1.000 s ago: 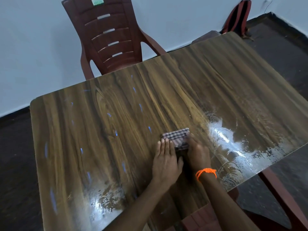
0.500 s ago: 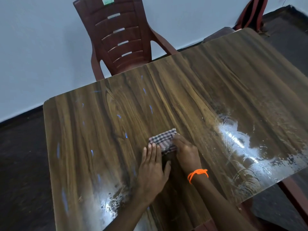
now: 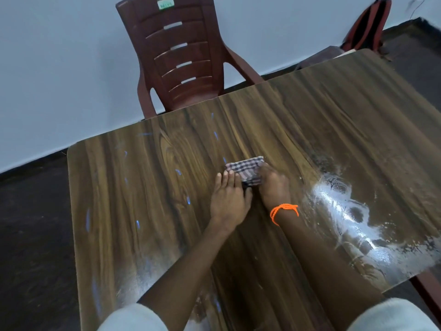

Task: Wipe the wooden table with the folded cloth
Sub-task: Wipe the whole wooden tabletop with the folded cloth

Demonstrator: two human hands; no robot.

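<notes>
Glossy wooden table [image 3: 148, 211], wet smears and glare at your right, small blue glints at left. Dark floor [image 3: 31, 235], pale wall [image 3: 59, 68]. Maroon plastic chair [image 3: 183, 56] pushed against the far edge; green sticker [image 3: 165, 5] on its backrest, writing unreadable. Red-black bag [image 3: 367, 25] at the far right by the wall. Folded checked cloth [image 3: 245, 169] lies mid-table. Your left hand [image 3: 229, 199] is flat, fingers straight, tips on the cloth's near edge. Your right hand [image 3: 272, 185], orange wrist thread [image 3: 284, 211], presses on the cloth's right side, fingers curled over it.
</notes>
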